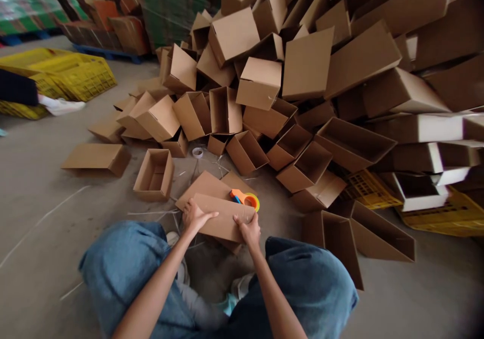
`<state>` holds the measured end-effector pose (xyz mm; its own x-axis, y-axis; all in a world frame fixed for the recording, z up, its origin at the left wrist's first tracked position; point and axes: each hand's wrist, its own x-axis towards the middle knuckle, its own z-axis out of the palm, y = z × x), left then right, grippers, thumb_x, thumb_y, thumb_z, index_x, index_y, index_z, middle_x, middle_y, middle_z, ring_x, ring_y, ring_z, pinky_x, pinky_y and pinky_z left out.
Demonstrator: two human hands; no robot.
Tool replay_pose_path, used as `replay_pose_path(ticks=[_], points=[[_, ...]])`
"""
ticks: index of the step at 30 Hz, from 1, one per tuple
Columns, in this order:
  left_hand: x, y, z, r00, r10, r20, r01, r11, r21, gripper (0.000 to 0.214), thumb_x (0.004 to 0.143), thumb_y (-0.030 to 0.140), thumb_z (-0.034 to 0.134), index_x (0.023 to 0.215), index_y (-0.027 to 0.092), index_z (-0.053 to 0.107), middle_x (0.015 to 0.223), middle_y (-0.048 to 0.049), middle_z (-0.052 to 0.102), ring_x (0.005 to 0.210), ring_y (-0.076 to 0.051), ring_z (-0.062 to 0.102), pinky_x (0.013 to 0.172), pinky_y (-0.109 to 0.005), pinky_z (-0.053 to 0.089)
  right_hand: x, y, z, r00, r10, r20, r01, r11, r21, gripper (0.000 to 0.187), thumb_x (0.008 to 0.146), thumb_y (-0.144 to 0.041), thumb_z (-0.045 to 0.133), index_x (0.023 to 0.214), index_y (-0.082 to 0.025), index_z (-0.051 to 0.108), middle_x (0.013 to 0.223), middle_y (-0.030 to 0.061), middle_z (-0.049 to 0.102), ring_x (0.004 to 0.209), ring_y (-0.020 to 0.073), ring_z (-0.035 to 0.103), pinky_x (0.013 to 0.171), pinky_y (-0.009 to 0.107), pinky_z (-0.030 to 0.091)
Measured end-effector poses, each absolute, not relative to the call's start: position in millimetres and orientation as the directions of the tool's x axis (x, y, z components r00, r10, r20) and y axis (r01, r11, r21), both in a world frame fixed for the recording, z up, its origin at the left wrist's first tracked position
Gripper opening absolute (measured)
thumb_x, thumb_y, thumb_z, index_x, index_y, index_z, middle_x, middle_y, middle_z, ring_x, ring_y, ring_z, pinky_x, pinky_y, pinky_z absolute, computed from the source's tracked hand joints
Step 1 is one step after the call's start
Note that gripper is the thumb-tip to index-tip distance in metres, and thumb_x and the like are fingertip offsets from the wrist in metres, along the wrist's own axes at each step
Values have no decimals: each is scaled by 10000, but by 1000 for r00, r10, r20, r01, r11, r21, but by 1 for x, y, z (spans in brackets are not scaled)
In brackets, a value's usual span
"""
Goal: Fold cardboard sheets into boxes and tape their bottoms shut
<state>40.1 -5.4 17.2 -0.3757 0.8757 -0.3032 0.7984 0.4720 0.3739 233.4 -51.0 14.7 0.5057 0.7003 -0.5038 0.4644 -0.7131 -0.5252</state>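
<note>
Between my knees, a brown cardboard box [223, 220] is held by both hands. My left hand [195, 215] grips its left end, thumb stretched along the near face. At the right end, my right hand [248, 228] has its thumb on the face and its fingers wrapped round the edge. Just behind the box lies an orange tape dispenser [239, 196] with a yellow roll, resting by a flat cardboard piece [206, 185]. The undersides of the box and the fingertips behind it are hidden.
A big heap of open cardboard boxes [260, 82] rises ahead and right. A small open box [154, 175] and a tape roll [197, 152] sit on the floor. Yellow crates [75, 74] stand left, beside another person's foot [62, 106]. White strips litter the ground.
</note>
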Motion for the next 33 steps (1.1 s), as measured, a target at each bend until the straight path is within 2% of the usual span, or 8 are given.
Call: replay_pose_path(ticks=[3,7,14,20,28,31,33], points=[[41,-4,17,-372,882,-289,809,461,366,1045,426,674,781,1197,87,388,1235,-267,532,1205,-397,507,946,-416,420,232,-52,15,523,702,-484,483,-711,-511,838,734,-631,587,1428,-249,313,1205,125,646,1088,311,619,823,365,470],[40,-3,19,-370,873,-318,801,473,365,1062,428,661,788,1222,91,372,1278,-276,503,1233,-399,485,962,-425,405,231,-58,14,507,736,-449,549,-677,-489,814,750,-698,516,1380,-201,374,1150,154,664,1058,338,630,810,384,470],[35,-7,20,-337,883,-327,795,453,404,1093,432,670,777,1247,81,348,1322,-287,465,1271,-387,451,986,-413,395,232,-66,8,458,818,-348,664,-575,-478,875,784,-748,406,1398,-130,318,1145,192,655,1019,333,646,811,394,466],[34,-7,20,-329,889,-319,796,443,412,1076,440,654,786,1244,85,355,1324,-285,477,1279,-383,447,1000,-418,383,229,-64,12,482,801,-354,662,-598,-453,860,793,-764,359,1379,-134,347,1142,190,657,1012,328,648,811,390,464],[38,-9,16,-371,886,-279,772,461,437,1066,491,669,754,1278,67,362,1339,-292,466,1261,-385,467,985,-411,389,228,-66,11,480,819,-316,652,-574,-496,807,814,-741,349,1357,-145,376,1131,181,668,1019,333,648,821,389,464],[33,-8,13,-365,887,-282,749,459,477,1009,535,615,764,1285,55,387,1338,-280,483,1258,-378,476,989,-410,393,229,-66,9,474,824,-310,651,-565,-507,815,817,-740,346,1363,-136,378,1122,186,670,1004,336,651,815,388,464],[22,-8,9,-337,895,-294,704,446,552,870,603,546,750,1271,77,447,1322,-242,529,1239,-354,506,988,-402,406,231,-67,6,473,824,-312,645,-565,-515,823,822,-737,342,1377,-130,374,1096,185,678,989,335,655,810,383,463]])
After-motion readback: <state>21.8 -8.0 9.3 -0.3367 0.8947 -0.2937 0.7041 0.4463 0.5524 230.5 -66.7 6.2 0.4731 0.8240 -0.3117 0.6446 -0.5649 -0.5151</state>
